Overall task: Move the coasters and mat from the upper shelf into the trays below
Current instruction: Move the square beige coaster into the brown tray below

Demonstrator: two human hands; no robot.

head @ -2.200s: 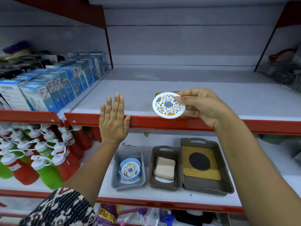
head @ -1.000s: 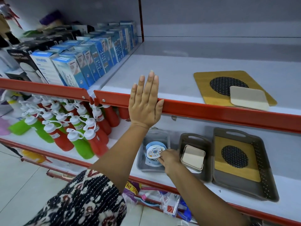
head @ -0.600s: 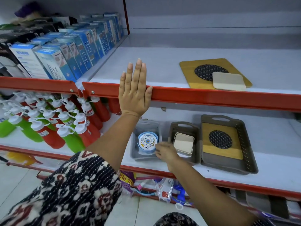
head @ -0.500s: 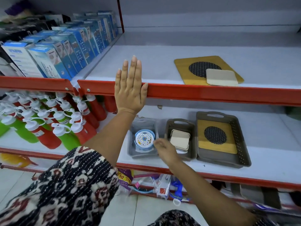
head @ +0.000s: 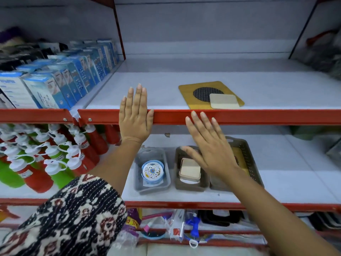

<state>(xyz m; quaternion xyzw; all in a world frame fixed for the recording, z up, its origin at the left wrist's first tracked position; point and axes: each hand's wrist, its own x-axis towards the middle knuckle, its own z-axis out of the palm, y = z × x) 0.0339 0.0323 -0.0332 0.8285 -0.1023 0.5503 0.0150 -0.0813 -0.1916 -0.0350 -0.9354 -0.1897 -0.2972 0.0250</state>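
On the upper shelf (head: pixel 158 89) lies a yellow mat (head: pixel 191 97) with a black round centre, and a beige square coaster (head: pixel 224 101) rests on its near right corner. Below stand three trays. The grey left tray (head: pixel 137 172) holds a round floral coaster (head: pixel 152 170). The brown middle tray (head: pixel 178 163) holds beige square coasters (head: pixel 190 169). The right tray (head: pixel 248 159) is mostly hidden behind my right hand. My left hand (head: pixel 134 119) lies flat on the red shelf edge. My right hand (head: pixel 208 145) is empty, fingers spread, raised just below that edge.
Blue boxes (head: pixel 60 80) fill the upper shelf to the left. Red and green bottles (head: pixel 46 156) with white caps crowd the lower shelf at left. A red upright (head: pixel 119 28) divides the bays. Packaged goods (head: pixel 177 228) lie under the lower shelf.
My right hand put the floral coaster into the left tray, let go, and has risen empty toward the upper shelf edge. My left hand has stayed on the edge.
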